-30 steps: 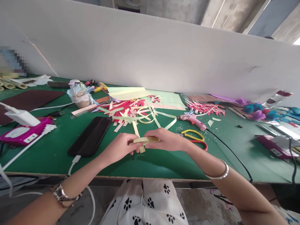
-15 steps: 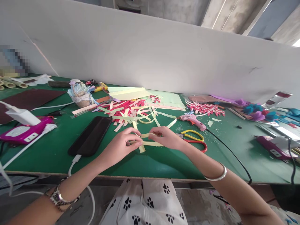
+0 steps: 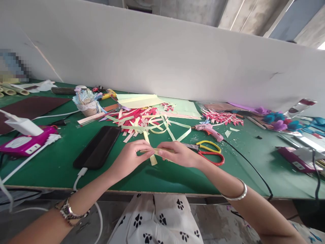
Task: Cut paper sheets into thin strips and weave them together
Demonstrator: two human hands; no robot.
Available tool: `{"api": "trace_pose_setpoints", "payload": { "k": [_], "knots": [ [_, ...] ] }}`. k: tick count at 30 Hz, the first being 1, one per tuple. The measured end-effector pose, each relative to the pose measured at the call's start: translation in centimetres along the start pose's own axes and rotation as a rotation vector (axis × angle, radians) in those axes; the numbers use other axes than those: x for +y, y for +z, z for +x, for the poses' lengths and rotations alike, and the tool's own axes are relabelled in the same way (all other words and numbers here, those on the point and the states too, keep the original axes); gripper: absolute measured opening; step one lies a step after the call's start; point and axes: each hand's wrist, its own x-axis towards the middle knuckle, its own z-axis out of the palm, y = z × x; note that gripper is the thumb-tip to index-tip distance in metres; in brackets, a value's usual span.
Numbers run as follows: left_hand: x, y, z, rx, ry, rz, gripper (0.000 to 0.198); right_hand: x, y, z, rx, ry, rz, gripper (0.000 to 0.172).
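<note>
Pale yellow paper strips [image 3: 153,160] cross between my two hands, just above the front half of the green table. My left hand [image 3: 132,156] pinches the strips between thumb and fingers. From the right, my right hand [image 3: 179,154] has its fingers closed on the same strips, and its fingertips nearly meet the left ones. One strip runs up and away behind the left fingers, and its short lower end points toward me. How the strips fold together is mostly hidden by the fingers. Scissors [image 3: 210,152] with yellow and red handles lie right beside my right hand.
Red, pink and green paper strips [image 3: 138,118] lie heaped beyond my hands. A pink glue gun [image 3: 209,131] with a black cord rests to the right. A black phone [image 3: 99,147] on a charging cable lies left, near a purple power strip [image 3: 30,144]. Pale paper sheets [image 3: 139,101] lie farther back.
My right hand has moved slightly down and closer to the left one. The strips, spread apart before, are now pressed together between my fingers. My left hand has barely moved.
</note>
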Motion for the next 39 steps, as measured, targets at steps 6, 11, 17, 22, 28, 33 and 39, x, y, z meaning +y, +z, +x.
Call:
{"api": "trace_pose_setpoints", "payload": {
  "k": [6, 11, 17, 22, 28, 33, 39],
  "knots": [
    [-0.04, 0.00, -0.09, -0.030, -0.090, -0.089, 0.028, -0.08, 0.18, -0.02, -0.041, 0.022, 0.012, 0.023],
    [-0.40, 0.02, -0.08, -0.113, -0.223, -0.236, 0.039, 0.08, -0.01, 0.03, 0.001, 0.056, 0.109, 0.024],
    [-0.51, -0.03, -0.18, -0.009, -0.172, -0.196, 0.039, 0.42, 0.07, 0.19, 0.015, 0.045, 0.169, 0.032],
    [-0.54, -0.23, -0.10, 0.040, -0.185, -0.095, 0.033, 0.38, 0.03, 0.19, -0.028, 0.038, 0.171, 0.026],
    [-0.29, -0.36, -0.35, -0.011, -0.203, -0.138, 0.038, 0.37, -0.37, 0.00, -0.049, 0.052, 0.110, 0.024],
    [0.21, 0.06, -0.61, 0.049, -0.167, -0.098, 0.033, 0.01, -0.55, -0.03, -0.033, 0.038, 0.017, 0.021],
    [0.31, 0.38, -0.47, 0.096, -0.120, -0.051, 0.033, -0.33, 0.04, 0.37, -0.041, -0.006, 0.031, 0.027]
  ]
}}
